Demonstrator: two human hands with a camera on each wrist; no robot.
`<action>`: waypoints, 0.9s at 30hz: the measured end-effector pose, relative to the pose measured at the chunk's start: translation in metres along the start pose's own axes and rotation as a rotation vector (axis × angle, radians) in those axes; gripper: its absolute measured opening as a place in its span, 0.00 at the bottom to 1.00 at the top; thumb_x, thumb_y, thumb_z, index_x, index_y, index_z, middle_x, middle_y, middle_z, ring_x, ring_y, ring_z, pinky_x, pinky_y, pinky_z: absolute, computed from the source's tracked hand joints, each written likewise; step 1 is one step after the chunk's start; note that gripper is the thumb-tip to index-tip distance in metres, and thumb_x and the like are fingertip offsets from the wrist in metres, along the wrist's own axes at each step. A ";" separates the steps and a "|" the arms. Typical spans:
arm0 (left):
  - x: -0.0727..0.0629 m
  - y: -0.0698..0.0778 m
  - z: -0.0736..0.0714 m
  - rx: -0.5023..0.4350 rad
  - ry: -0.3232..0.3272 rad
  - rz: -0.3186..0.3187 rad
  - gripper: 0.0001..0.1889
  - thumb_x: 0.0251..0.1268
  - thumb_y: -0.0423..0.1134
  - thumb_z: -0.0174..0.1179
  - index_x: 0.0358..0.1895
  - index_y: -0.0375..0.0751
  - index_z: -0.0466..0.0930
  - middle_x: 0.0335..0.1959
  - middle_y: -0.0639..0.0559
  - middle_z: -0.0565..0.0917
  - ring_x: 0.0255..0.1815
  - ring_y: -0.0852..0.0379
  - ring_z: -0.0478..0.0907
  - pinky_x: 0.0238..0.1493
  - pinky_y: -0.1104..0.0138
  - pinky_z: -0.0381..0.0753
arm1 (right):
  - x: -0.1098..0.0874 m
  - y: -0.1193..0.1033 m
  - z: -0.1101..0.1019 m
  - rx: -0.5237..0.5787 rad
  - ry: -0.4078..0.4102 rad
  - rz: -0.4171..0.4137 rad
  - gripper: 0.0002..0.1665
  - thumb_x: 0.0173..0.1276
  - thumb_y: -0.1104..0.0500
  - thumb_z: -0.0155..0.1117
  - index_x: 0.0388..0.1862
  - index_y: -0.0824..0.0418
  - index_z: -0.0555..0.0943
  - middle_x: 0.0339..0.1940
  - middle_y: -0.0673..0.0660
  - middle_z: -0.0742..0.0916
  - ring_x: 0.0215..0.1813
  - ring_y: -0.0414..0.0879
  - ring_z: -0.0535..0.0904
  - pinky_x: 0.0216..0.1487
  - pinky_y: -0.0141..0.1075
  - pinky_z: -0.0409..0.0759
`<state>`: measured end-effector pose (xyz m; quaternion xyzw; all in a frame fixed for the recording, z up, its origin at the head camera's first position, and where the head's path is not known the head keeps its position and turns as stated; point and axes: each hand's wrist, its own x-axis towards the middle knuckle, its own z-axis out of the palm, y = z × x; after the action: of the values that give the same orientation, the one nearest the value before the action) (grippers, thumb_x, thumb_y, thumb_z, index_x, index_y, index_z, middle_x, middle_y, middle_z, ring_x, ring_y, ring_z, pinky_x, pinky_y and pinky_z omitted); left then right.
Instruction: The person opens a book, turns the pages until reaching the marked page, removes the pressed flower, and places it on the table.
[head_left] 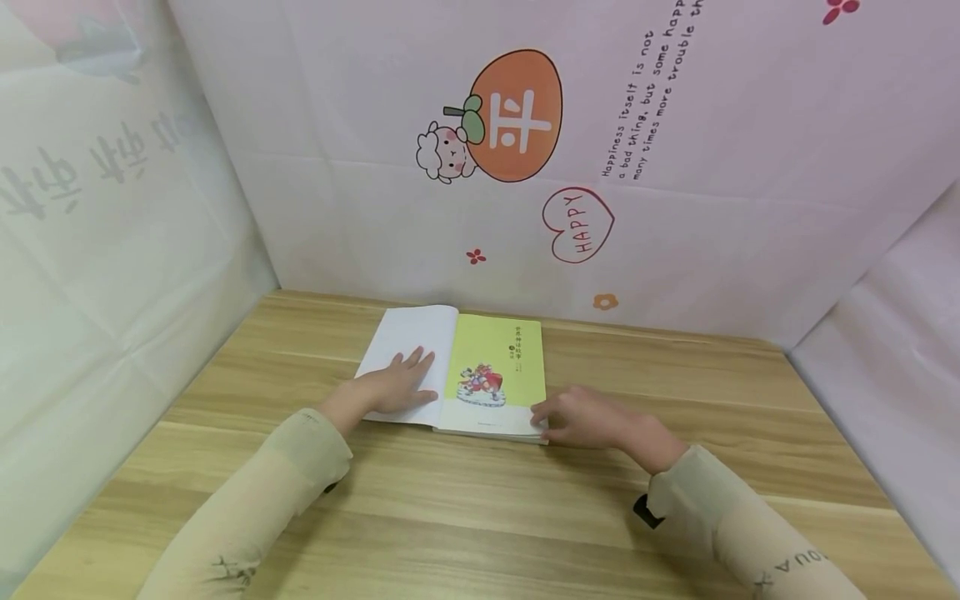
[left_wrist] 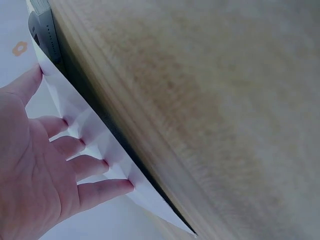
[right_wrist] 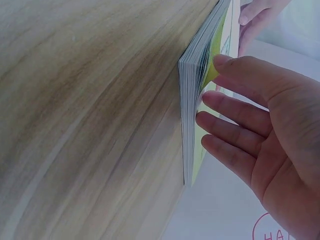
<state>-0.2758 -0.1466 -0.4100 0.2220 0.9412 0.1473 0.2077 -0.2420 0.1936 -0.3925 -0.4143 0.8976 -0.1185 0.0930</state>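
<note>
An open book (head_left: 492, 342) lies on the wooden table, its blank white left side (head_left: 412, 325) beside a yellow-green title page (head_left: 480, 333) with a small coloured drawing. My left hand (head_left: 396, 387) rests on the white side with fingers spread; in the left wrist view its fingertips (left_wrist: 122, 185) press on the white sheet. At the near right corner of the book is my right hand (head_left: 588, 417). Seen from the right wrist, the thumb and forefinger pinch the slightly raised corner of the yellow page (right_wrist: 212, 74), above the thick block of pages (right_wrist: 189, 90). The other fingers bend near the page edge.
The wooden table (head_left: 450, 517) reaches back to a pale printed cloth wall (head_left: 360, 217) just behind the book. More cloth hangs at the left (head_left: 112, 292) and right (head_left: 892, 317). A black band (head_left: 647, 512) shows under the right sleeve.
</note>
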 end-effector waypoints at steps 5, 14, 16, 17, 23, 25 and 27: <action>0.000 0.000 0.000 -0.005 0.002 -0.003 0.42 0.83 0.55 0.46 0.83 0.34 0.37 0.83 0.32 0.36 0.79 0.24 0.35 0.77 0.39 0.42 | -0.001 0.000 0.000 -0.014 0.036 -0.066 0.12 0.66 0.66 0.70 0.49 0.63 0.90 0.43 0.56 0.91 0.32 0.35 0.80 0.37 0.31 0.83; 0.001 0.001 0.001 0.003 0.006 -0.003 0.42 0.83 0.55 0.46 0.83 0.34 0.38 0.83 0.32 0.36 0.80 0.25 0.35 0.78 0.40 0.42 | -0.002 0.001 0.000 -0.070 0.144 -0.142 0.11 0.65 0.71 0.71 0.45 0.65 0.90 0.43 0.56 0.92 0.40 0.38 0.87 0.40 0.30 0.85; 0.001 0.000 0.001 0.005 0.004 -0.004 0.42 0.83 0.55 0.46 0.83 0.33 0.38 0.83 0.32 0.36 0.80 0.25 0.35 0.78 0.40 0.41 | -0.002 0.003 0.000 -0.085 0.164 -0.142 0.11 0.64 0.71 0.72 0.45 0.65 0.90 0.43 0.56 0.92 0.43 0.41 0.88 0.42 0.32 0.86; 0.002 -0.001 0.001 0.006 0.004 -0.004 0.42 0.83 0.55 0.45 0.83 0.33 0.38 0.83 0.31 0.36 0.80 0.25 0.35 0.78 0.40 0.41 | -0.002 0.004 0.000 -0.091 0.172 -0.143 0.10 0.64 0.71 0.73 0.45 0.65 0.90 0.42 0.56 0.92 0.43 0.42 0.88 0.42 0.33 0.86; 0.001 0.000 0.001 -0.001 0.004 0.002 0.42 0.83 0.54 0.46 0.83 0.32 0.38 0.82 0.31 0.37 0.80 0.26 0.35 0.78 0.41 0.40 | -0.001 0.007 0.004 -0.138 0.248 -0.136 0.08 0.65 0.71 0.72 0.42 0.65 0.89 0.41 0.56 0.91 0.43 0.45 0.89 0.43 0.36 0.87; 0.001 0.000 0.001 0.002 0.004 0.006 0.42 0.83 0.54 0.46 0.83 0.32 0.38 0.82 0.30 0.37 0.80 0.26 0.35 0.78 0.41 0.40 | 0.000 0.007 0.006 -0.163 0.290 -0.127 0.07 0.65 0.72 0.71 0.41 0.66 0.89 0.40 0.57 0.91 0.43 0.47 0.89 0.43 0.37 0.87; 0.002 -0.001 0.001 0.002 0.004 0.007 0.41 0.83 0.54 0.46 0.83 0.32 0.38 0.82 0.30 0.37 0.80 0.26 0.35 0.78 0.41 0.40 | 0.001 0.008 0.008 -0.205 0.341 -0.117 0.07 0.64 0.72 0.71 0.41 0.67 0.89 0.41 0.59 0.91 0.43 0.50 0.89 0.43 0.38 0.87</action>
<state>-0.2768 -0.1461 -0.4116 0.2254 0.9410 0.1475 0.2048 -0.2462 0.1972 -0.4028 -0.4468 0.8822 -0.1003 -0.1098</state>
